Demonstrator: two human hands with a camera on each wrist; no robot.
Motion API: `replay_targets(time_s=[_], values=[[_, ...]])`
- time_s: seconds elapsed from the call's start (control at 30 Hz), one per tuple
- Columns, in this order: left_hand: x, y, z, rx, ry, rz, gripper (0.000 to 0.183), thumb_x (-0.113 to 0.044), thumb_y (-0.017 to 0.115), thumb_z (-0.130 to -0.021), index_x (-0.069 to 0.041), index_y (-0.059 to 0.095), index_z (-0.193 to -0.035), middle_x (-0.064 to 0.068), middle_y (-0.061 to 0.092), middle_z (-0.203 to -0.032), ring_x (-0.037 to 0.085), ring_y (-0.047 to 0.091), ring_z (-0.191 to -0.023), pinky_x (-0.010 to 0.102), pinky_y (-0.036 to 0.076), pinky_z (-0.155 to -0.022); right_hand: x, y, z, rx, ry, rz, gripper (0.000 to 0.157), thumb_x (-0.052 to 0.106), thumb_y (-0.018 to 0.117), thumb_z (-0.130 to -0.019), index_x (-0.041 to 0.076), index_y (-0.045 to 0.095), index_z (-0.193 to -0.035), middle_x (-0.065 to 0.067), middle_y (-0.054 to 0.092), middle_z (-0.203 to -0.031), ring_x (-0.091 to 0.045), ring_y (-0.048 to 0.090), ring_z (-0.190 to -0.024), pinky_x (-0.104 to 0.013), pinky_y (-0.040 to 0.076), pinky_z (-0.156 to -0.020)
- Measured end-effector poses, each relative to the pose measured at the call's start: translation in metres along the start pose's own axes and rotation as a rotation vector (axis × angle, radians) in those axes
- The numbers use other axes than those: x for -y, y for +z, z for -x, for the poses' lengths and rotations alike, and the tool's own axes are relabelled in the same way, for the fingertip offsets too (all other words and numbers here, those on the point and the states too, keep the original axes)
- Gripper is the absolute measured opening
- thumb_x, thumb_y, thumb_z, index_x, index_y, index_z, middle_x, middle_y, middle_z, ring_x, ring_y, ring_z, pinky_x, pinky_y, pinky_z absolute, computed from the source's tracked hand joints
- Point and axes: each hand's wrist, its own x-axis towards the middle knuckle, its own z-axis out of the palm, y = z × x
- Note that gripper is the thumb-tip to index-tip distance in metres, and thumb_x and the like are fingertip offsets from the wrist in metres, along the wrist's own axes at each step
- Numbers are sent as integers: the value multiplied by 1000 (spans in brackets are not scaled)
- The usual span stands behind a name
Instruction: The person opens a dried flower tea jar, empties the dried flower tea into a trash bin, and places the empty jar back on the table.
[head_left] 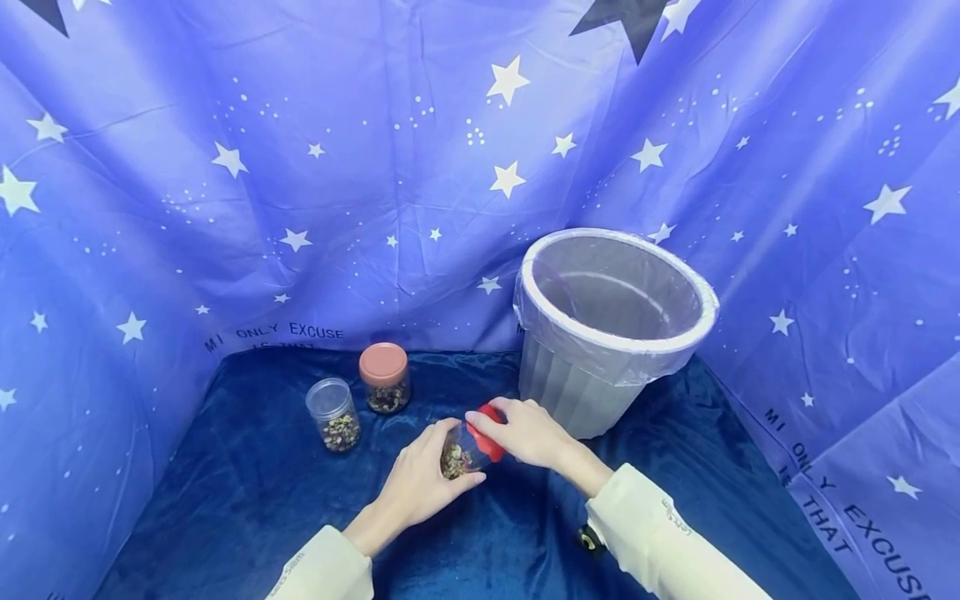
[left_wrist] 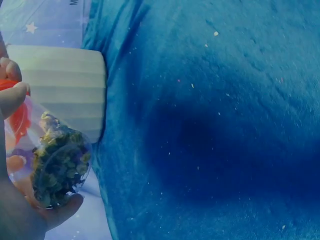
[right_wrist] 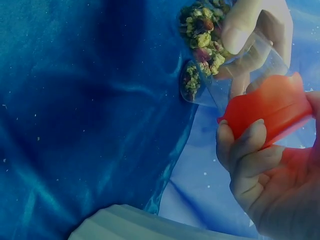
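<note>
My left hand (head_left: pixel 416 475) grips a clear jar (left_wrist: pixel 61 167) around its side, thumb low near the base. The jar lies tilted, its mouth toward the right, with dried flower buds and leaves (right_wrist: pixel 202 42) gathered at the bottom end. At the mouth, my right hand (head_left: pixel 536 433) pinches a red wavy-edged lid (right_wrist: pixel 270 107) between thumb and fingers. The lid overlaps the jar's mouth in the head and right wrist views. Both hands are above the dark blue cloth (head_left: pixel 247 508), in front of the bin.
Left of the hands stand a clear-topped jar (head_left: pixel 330 402) and a jar with a pink lid (head_left: pixel 384 364), both holding dried bits. A lined white bin (head_left: pixel 570 392) stands behind my right hand. Starry blue curtains (head_left: pixel 390 183) surround the cloth; small crumbs (left_wrist: pixel 216 34) dot it.
</note>
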Motion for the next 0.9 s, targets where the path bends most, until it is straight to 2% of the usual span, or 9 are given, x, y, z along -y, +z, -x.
replay_targets(time_s=[0.2,0.33,0.43,0.63,0.77,0.9], values=[[2,-2,-6,50,-52,110,73,-50,86,-68,-18,55,-125,2,69,-112,14,65,-95,36,53,-81,-3,0,2,25,-80,19,50,60,52,-94,17,65,-115,5,60,-75,-10,56,-63,-26,46,-56],[4,-4,-8,73,-61,126,71,-51,86,-66,-22,56,-123,-4,69,-107,10,64,-92,34,52,-79,-3,0,3,46,-120,37,47,59,51,-95,21,60,-122,6,61,-78,-10,57,-65,-27,47,-58],[5,-5,-8,89,-65,135,71,-53,86,-66,-23,56,-122,-9,67,-103,8,63,-90,33,51,-78,-2,0,5,51,-154,79,48,57,51,-96,21,57,-127,5,62,-80,-10,56,-67,-27,47,-59],[8,-7,-9,128,-66,200,70,-55,85,-67,-23,56,-123,-6,69,-100,7,63,-87,30,51,-75,-1,-2,7,53,-254,156,47,48,52,-99,17,52,-134,1,65,-87,-10,58,-72,-24,47,-62],[10,-7,-9,151,-74,217,72,-54,85,-68,-22,55,-125,-6,69,-98,7,63,-87,28,51,-75,-2,-3,7,73,-315,180,45,46,52,-99,19,50,-135,-1,63,-90,-10,57,-77,-24,47,-63],[12,-6,-10,163,-89,220,73,-51,86,-68,-21,54,-126,-5,68,-100,8,63,-90,30,51,-78,-2,-3,8,113,-339,180,44,44,53,-99,22,47,-136,-1,61,-96,-11,57,-81,-25,47,-66]])
